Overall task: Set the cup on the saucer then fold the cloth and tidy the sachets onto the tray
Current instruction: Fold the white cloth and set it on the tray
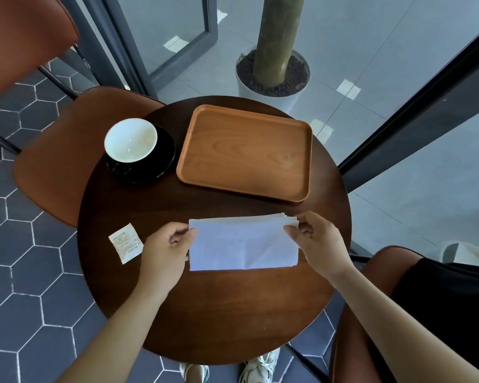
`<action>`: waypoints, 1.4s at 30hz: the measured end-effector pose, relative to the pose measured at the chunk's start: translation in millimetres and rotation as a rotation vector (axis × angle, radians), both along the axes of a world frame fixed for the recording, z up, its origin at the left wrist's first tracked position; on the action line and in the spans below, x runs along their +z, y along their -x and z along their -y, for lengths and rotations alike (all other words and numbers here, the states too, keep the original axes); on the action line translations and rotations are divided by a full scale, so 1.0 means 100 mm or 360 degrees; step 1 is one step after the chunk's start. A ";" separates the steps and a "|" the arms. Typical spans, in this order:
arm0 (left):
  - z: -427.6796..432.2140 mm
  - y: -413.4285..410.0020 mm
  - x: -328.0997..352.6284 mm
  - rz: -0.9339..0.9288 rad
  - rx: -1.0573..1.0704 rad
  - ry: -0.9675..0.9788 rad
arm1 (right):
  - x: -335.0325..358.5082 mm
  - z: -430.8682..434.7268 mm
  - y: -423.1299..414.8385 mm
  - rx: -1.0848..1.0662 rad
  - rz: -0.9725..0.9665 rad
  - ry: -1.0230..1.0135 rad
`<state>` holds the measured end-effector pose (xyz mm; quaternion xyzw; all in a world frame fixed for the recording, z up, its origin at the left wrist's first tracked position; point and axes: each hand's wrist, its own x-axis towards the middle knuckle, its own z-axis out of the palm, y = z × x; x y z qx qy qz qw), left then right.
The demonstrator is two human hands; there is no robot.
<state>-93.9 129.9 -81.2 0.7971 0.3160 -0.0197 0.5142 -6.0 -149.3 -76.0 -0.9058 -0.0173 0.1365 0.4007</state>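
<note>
With the white cup (131, 140) on the black saucer (165, 161), folding is in hand: the left hand (165, 250) and the right hand (315, 241) each pinch a far corner of the white cloth (244, 244) on the round dark surface (205, 305); next, I judge, the pale sachet (125, 243) needs moving onto the rectangular wooden tray (244, 153).

A brown chair (67, 158) and potted plant (274, 51) stand beside the round table (213, 313).

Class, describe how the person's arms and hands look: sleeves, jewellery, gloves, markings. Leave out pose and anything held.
Both arms are bare: no sleeve shows on the left forearm or right forearm as far as the picture's edge. The left hand and right hand wear no glove, ring, watch or bracelet that can be seen. No markings show.
</note>
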 end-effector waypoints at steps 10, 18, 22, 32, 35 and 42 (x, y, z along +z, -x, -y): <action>0.05 -0.18 -0.07 -0.0094 0.0027 -0.0299 | -0.10 -0.16 -0.12 -0.0138 -0.0036 0.0248; 0.06 -0.17 -0.10 -0.0096 0.0004 -0.0376 | -0.11 -0.18 -0.14 -0.0121 -0.0030 0.0300; 0.08 -0.18 -0.11 -0.0111 -0.0004 -0.0390 | -0.11 -0.19 -0.15 -0.0136 -0.0054 0.0275; 0.38 -0.09 -0.20 0.0204 -0.1000 -0.1317 | -0.21 -0.47 0.34 0.0661 0.0711 0.0729; 0.38 -0.07 -0.37 -0.0028 -0.1181 -0.1385 | -0.37 -0.48 0.31 0.0753 0.0553 0.0970; 0.36 -0.06 -0.49 -0.0080 -0.1174 -0.1389 | -0.55 -0.40 0.28 0.0758 0.0533 0.1033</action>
